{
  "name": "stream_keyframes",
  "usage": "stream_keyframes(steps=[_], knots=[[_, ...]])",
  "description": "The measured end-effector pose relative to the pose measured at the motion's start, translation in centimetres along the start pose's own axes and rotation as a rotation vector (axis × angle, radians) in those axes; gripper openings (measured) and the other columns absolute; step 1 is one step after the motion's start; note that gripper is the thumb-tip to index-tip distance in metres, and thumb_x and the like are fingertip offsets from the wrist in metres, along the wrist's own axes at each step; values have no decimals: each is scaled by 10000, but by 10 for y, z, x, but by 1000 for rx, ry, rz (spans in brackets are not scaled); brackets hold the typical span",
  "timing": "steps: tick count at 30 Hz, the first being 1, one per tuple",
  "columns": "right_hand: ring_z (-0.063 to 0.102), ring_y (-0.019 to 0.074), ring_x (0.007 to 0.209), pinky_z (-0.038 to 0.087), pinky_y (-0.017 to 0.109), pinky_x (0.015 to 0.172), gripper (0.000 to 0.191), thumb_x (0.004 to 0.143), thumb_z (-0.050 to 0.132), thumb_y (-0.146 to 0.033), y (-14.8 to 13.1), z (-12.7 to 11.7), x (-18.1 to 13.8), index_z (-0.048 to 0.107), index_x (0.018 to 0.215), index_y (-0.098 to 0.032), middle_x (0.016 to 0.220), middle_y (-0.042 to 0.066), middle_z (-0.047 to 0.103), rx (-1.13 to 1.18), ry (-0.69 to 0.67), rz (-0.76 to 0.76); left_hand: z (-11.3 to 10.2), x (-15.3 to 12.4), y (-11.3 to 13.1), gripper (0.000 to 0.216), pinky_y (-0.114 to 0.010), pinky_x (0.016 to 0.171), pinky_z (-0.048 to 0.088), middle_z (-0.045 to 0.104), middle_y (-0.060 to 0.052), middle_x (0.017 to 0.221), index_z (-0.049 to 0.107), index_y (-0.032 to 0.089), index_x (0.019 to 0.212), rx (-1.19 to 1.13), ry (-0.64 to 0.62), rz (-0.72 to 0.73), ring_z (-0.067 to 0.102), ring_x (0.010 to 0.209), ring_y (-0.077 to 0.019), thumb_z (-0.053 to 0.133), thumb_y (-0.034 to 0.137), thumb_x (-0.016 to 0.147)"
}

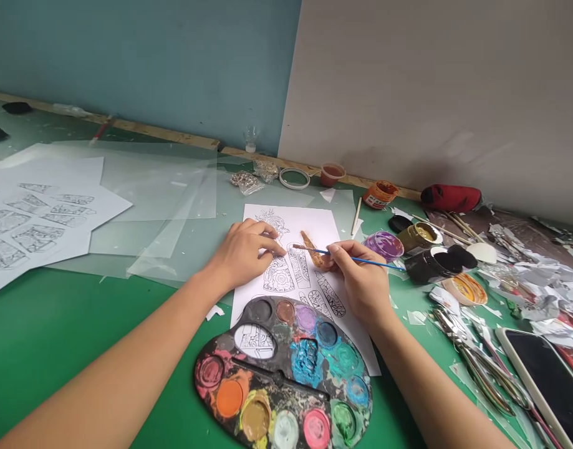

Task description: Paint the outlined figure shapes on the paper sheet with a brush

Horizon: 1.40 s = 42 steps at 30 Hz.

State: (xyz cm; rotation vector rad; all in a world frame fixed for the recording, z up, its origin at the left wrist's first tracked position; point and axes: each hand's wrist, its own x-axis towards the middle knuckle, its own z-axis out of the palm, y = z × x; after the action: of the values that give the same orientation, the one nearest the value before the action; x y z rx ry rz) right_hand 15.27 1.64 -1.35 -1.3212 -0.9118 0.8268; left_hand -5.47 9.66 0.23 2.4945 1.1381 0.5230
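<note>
A white sheet (314, 221) with black line patterns lies on the green table. My left hand (244, 249) rests on its left edge with fingers curled, pressing it down. My right hand (358, 277) pinches a thin blue paintbrush (356, 257), its tip pointing left over the sheet near a brown painted shape (310, 245). A black oval palette (286, 377) with many coloured paint wells lies over the sheet's near edge, just in front of both hands.
Open paint pots, purple (384, 244), gold (419, 235), black (431, 263) and orange (380, 194), crowd the right. A phone (545, 374), metal tools (473, 355) and paper scraps lie at the far right. Clear film sheets (159, 187) and printed pages (38, 218) cover the left.
</note>
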Motion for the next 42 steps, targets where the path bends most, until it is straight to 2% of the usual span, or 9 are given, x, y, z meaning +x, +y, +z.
stream_keyframes(steps=[6, 9, 12, 15, 22, 28, 42], knots=[[615, 137, 493, 532, 296, 527, 313, 774, 713, -487, -3, -9, -6, 657, 685, -192, 567, 4, 652, 103, 40, 30, -1, -1, 1, 306, -456, 1054, 437, 705, -4, 1167, 807, 324, 920, 12, -10, 17, 595, 1130, -246, 558, 172, 828], [612, 134, 488, 543, 295, 521, 329, 774, 726, -503, -11, -16, -11, 661, 681, -194, 563, -2, 636, 98, 11, -7, -3, -1, 2, 219, -470, 1105, 407, 675, -30, 1281, 785, 290, 982, 24, -63, 28, 583, 1219, -261, 625, 287, 834], [605, 122, 504, 533, 270, 529, 319, 768, 756, -479, -18, -23, -15, 659, 662, -194, 557, -11, 619, 72, -12, -48, -6, 1, 4, 386, -490, 1177, 333, 555, -74, 1481, 705, 246, 1166, 47, -152, 31, 491, 1376, -283, 677, 409, 818], [576, 108, 483, 512, 250, 506, 349, 763, 764, -496, -22, -25, -17, 643, 636, -194, 537, -21, 595, 85, 7, -38, -9, 0, 7, 479, -476, 1201, 304, 512, -95, 1523, 640, 212, 1246, 46, -212, 20, 445, 1427, -277, 686, 415, 814], [578, 130, 474, 489, 269, 499, 372, 746, 766, -544, -13, -22, -29, 654, 657, -200, 534, -7, 631, 140, -141, 51, -9, -9, 11, 427, -477, 1183, 314, 518, -84, 1518, 667, 227, 1187, 41, -234, 52, 472, 1395, -286, 694, 425, 810], [599, 133, 533, 463, 264, 562, 333, 775, 759, -491, -6, -28, -32, 674, 657, -191, 554, 9, 661, 63, -175, 62, -6, -3, 10, 390, -498, 1124, 347, 587, -64, 1425, 683, 251, 1130, 26, -184, 64, 509, 1326, -292, 710, 418, 779], [556, 123, 518, 445, 271, 554, 320, 783, 758, -459, -8, -27, -34, 664, 628, -195, 538, -9, 617, 10, -190, 47, -4, -2, 10, 387, -522, 1092, 337, 589, -57, 1411, 692, 266, 1108, 11, -182, 59, 504, 1302, -323, 710, 446, 765]])
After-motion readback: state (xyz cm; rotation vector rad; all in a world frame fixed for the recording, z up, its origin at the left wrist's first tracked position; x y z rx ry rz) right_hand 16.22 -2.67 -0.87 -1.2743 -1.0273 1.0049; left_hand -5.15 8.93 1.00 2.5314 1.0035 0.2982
